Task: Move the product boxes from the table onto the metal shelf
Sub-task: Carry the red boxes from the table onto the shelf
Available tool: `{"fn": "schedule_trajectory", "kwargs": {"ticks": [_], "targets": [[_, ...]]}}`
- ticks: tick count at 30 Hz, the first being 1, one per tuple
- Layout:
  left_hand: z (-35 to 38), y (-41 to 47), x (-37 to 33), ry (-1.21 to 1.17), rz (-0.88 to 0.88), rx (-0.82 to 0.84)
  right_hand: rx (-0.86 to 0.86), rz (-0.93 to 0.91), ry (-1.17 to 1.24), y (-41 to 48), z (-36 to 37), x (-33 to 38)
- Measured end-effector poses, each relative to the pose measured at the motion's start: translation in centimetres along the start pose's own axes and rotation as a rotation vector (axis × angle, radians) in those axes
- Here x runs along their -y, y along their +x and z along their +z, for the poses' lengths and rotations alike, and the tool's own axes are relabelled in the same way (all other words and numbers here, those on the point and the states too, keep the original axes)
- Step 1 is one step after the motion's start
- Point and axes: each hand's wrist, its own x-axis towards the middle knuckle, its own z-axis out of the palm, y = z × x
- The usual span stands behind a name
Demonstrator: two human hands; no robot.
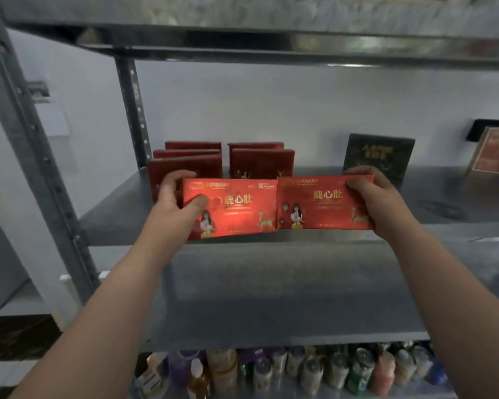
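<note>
Two red product boxes with gold lettering stand upright side by side at the front of the metal shelf [271, 283]. My left hand [176, 197] grips the left red box [236, 208] by its left end, thumb across the front. My right hand [372, 194] grips the right red box [320, 205] by its right end. Whether their lower edges touch the shelf I cannot tell. Behind them, several more red boxes [260, 161] stand in rows toward the back wall.
A dark green box [378, 156] stands at the back right, with a brownish box [493, 154] at the far right edge. A shelf board [271, 38] hangs close overhead. Grey uprights [133, 110] rise on the left. Bottles and cans [300, 370] fill the level below.
</note>
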Motion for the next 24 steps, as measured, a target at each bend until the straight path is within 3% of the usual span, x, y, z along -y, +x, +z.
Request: {"fn": "schedule_trajectory", "kwargs": {"ticks": [4,7,11,15,19,21,24], "targets": [[5.3,3.8,0.1,0.159,0.06,-0.028,-0.022,-0.06,-0.032,4.7,-3.1,-0.8],[8.9,6.2,0.2,0.228,0.05,0.062,0.001,-0.082,-0.093,8.1,-4.8,-1.2],[11.5,9.3,1.0,0.399,0.071,0.041,0.099,-0.255,-0.389,13.0,-6.8,-1.9],[12.4,10.9,2.3,0.687,0.198,-0.009,0.258,-0.383,-0.699,16.6,-8.4,-2.7],[14.2,11.7,2.5,1.139,0.488,0.019,0.319,-0.556,-1.082,19.0,-8.4,-2.8],[15.3,12.3,2.3,1.354,0.52,0.042,0.316,-0.628,-1.214,20.3,-7.8,-3.1],[16.2,13.0,2.7,1.453,0.514,0.001,0.284,-0.669,-1.346,22.3,-6.5,-3.5]]}}
